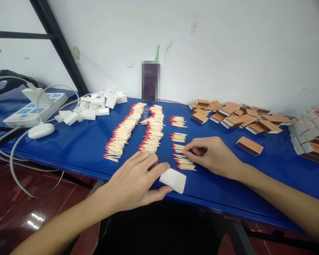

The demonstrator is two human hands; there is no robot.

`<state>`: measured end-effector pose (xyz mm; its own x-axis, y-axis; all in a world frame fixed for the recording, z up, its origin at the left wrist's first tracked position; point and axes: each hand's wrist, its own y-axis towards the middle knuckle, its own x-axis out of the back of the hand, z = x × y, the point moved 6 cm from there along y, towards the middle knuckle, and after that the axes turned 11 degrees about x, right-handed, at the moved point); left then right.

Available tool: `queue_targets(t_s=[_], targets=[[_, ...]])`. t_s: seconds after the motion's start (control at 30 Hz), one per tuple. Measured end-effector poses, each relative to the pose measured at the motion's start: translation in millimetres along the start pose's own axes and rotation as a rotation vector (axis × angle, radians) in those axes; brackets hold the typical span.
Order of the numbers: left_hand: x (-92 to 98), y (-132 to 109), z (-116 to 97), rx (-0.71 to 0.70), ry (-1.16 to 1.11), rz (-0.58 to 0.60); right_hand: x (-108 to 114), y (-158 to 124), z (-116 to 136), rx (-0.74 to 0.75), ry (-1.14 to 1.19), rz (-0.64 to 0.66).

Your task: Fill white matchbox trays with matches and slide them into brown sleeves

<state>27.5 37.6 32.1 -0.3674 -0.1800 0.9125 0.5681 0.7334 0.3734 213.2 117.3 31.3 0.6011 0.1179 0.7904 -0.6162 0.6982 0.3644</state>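
Note:
My left hand [138, 179] grips a small white matchbox tray [174, 180] between thumb and forefinger at the table's front edge. The tray's inside is turned out of sight. My right hand [214, 156] is closed in a pinch on the tail ends of some red-headed matches [178, 148]; how many are in the pinch I cannot tell. More small groups of matches [179, 137] lie in a column above and below it, heads to the left. Two long rows of matches, one farther left [126, 129] and one nearer [152, 131], stretch toward the wall.
White trays [98, 102] are heaped at the back left. Orange-brown matchbox sleeves [238, 115] pile up at the back right, with one single sleeve [250, 146] in front. Filled-looking boxes [312, 134] are stacked far right. A power strip [34, 109] with cables occupies the left.

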Motion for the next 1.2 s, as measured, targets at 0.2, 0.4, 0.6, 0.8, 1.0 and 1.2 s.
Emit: queue_targets(t_s=[0.2, 0.4, 0.6, 0.8, 1.0, 1.2], targets=[[0.9, 0.2, 0.5, 0.005, 0.005, 0.001, -1.2, -1.7, -2.7, -0.043, 0.033, 0.031], [0.2, 1.7, 0.5, 0.001, 0.008, -0.006, -0.6, -2.4, -3.7, -0.109, 0.069, 0.023], [0.4, 2.0, -0.3, -0.002, 0.012, -0.001, -0.3, -0.1, -6.7, -0.135, 0.007, -0.037], [0.9, 1.6, -0.3, -0.002, 0.011, -0.007, -0.6, 0.7, -5.5, -0.104, -0.007, -0.019], [1.1, 1.6, -0.4, -0.001, 0.007, -0.012, -1.1, 1.9, -4.4, -0.087, -0.019, -0.034], [1.7, 1.8, -0.2, 0.005, 0.001, -0.011, -1.9, 0.6, -1.2, -0.045, -0.002, 0.024]])
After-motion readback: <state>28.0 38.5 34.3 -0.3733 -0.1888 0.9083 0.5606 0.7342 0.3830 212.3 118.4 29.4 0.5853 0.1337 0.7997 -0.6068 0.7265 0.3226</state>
